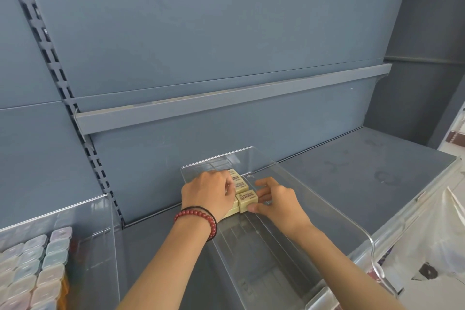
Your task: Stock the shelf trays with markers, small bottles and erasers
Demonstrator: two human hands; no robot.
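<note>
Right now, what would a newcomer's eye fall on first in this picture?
Two hands meet at the back of a clear tray on the grey shelf: the left hand, wearing a red bead bracelet, and the right hand hold cream erasers. At lower left, a second clear tray holds rows of pastel-capped markers.

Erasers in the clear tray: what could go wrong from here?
1. The right hand pinches the front eraser, which sits skewed to the row; pressed in like that, it may push the erasers crooked.
2. The left hand covers much of that row, so pulling away could drag some loose.
3. The tray may slide back under the push.
</note>
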